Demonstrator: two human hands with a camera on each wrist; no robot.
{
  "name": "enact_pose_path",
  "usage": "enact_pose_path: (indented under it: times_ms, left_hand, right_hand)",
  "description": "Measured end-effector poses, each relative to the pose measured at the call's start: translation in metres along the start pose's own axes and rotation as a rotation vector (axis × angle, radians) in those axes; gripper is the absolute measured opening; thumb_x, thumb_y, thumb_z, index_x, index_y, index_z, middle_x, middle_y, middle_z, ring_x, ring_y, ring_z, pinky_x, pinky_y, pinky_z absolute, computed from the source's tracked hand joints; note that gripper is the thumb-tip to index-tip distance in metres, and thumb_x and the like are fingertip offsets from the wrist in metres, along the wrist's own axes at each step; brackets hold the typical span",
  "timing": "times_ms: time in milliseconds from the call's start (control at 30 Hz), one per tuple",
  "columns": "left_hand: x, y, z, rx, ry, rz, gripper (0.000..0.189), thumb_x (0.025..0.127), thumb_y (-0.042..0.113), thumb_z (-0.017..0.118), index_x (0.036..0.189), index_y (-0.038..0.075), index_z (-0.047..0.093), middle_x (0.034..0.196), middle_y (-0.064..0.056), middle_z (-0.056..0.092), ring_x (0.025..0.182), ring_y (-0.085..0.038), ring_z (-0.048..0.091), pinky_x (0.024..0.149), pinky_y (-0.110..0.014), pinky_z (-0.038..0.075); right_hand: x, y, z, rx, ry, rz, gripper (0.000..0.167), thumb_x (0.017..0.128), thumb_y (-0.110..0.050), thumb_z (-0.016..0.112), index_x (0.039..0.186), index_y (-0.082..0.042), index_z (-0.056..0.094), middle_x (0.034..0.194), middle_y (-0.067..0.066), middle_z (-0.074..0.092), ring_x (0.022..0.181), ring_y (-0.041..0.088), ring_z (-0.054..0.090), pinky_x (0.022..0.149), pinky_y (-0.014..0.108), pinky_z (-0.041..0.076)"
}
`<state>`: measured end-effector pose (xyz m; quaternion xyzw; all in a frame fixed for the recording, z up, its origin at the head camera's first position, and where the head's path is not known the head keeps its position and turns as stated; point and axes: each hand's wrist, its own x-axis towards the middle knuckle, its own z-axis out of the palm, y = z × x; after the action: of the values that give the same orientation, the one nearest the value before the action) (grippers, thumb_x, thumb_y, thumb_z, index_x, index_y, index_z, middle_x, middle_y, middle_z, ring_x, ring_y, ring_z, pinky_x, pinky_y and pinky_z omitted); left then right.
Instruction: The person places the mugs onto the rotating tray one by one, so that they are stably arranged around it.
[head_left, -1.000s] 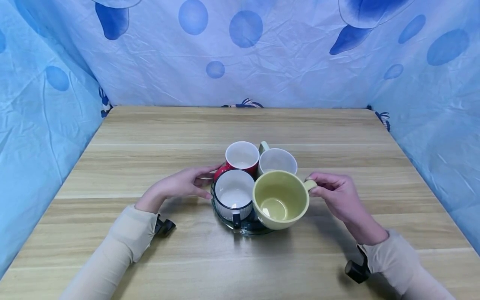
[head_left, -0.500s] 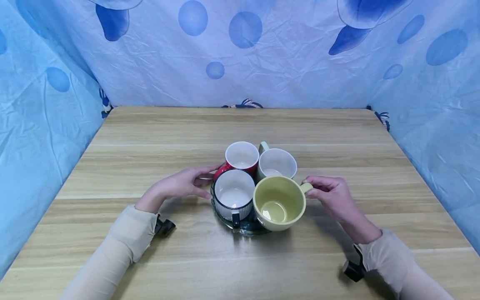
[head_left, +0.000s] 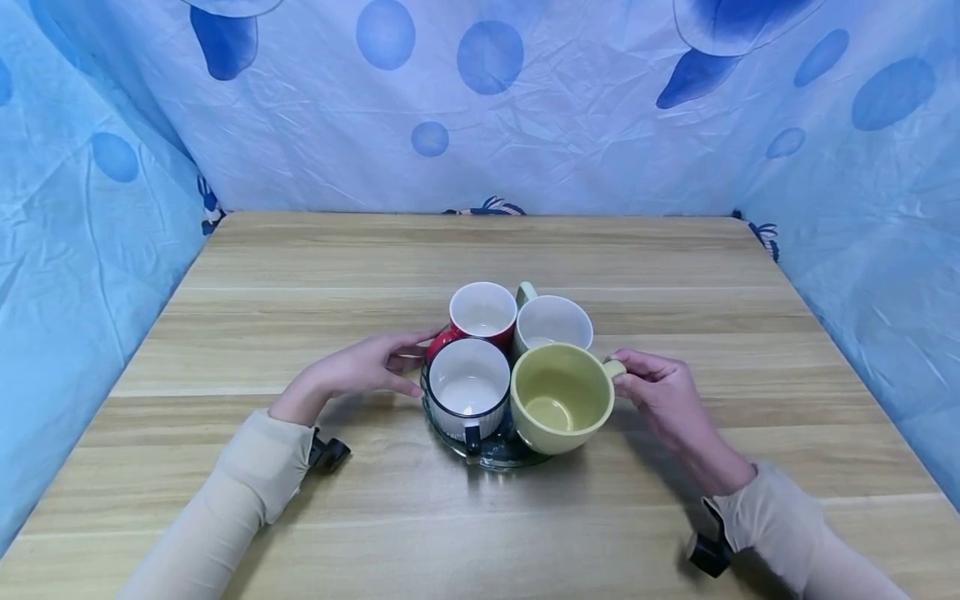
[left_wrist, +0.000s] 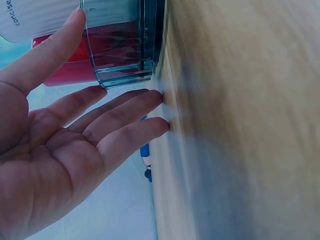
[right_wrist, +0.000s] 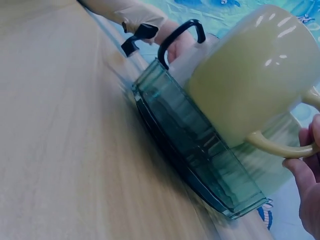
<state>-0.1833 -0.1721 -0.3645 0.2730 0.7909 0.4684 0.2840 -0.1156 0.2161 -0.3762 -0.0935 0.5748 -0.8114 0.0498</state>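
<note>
My right hand (head_left: 663, 392) pinches the handle of a yellow mug (head_left: 562, 400) between thumb and fingers. Seen from the right wrist, that yellow mug (right_wrist: 255, 75) tilts over the wall of a see-through teal tray (right_wrist: 195, 135), its base partly hidden behind the wall. Inside the tray (head_left: 498, 458) stand a white mug with a black rim (head_left: 468, 379), a red mug (head_left: 483, 312) and a pale green mug (head_left: 555, 323). At the tray's left side is my left hand (head_left: 360, 367), fingers spread. Its thumb and index fingertip (left_wrist: 97, 91) meet the tray's rim in the left wrist view.
A wooden table (head_left: 337, 517) lies beneath everything. Blue patterned cloth (head_left: 480, 125) hangs behind it and along both sides. Each wrist carries a small black camera, such as the left wrist camera (head_left: 328, 454).
The yellow mug has come down a little toward the tray and shifted slightly, with my right hand moving a bit leftward. My left hand and the other mugs stay put.
</note>
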Motion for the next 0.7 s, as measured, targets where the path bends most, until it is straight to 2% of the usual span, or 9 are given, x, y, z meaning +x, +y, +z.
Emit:
enact_pose_path:
  times_ms: [167, 433, 700]
  left_hand:
    - [-0.001, -0.001, 0.0, 0.047, 0.021, -0.012, 0.087, 0.081, 0.003, 0.075, 0.152, 0.005, 0.026, 0.151, -0.023, 0.039, 0.136, -0.04, 0.044, 0.111, -0.047, 0.041]
    - [-0.001, -0.001, 0.0, 0.01, 0.021, 0.004, 0.086, 0.081, 0.002, 0.075, 0.152, 0.003, 0.026, 0.151, -0.025, 0.038, 0.136, -0.042, 0.042, 0.111, -0.05, 0.04]
    - [0.0, 0.0, 0.0, 0.01, 0.031, -0.016, 0.084, 0.08, -0.002, 0.074, 0.15, -0.001, 0.028, 0.148, -0.028, 0.041, 0.135, -0.042, 0.044, 0.111, -0.048, 0.041]
  right_hand:
    - [0.0, 0.002, 0.004, 0.012, 0.033, -0.006, 0.036, 0.086, 0.017, 0.056, 0.092, -0.012, 0.076, 0.09, -0.002, 0.076, 0.078, 0.006, 0.071, 0.071, 0.017, 0.06]
    - [0.006, 0.011, 0.009, -0.108, 0.034, -0.027, 0.044, 0.084, 0.02, 0.054, 0.09, -0.017, 0.076, 0.09, -0.004, 0.077, 0.089, 0.006, 0.072, 0.078, 0.018, 0.059]
    - [0.005, 0.013, 0.01, -0.124, 0.028, 0.003, 0.045, 0.083, 0.02, 0.053, 0.09, -0.018, 0.076, 0.089, -0.005, 0.076, 0.088, 0.006, 0.071, 0.079, 0.018, 0.059]
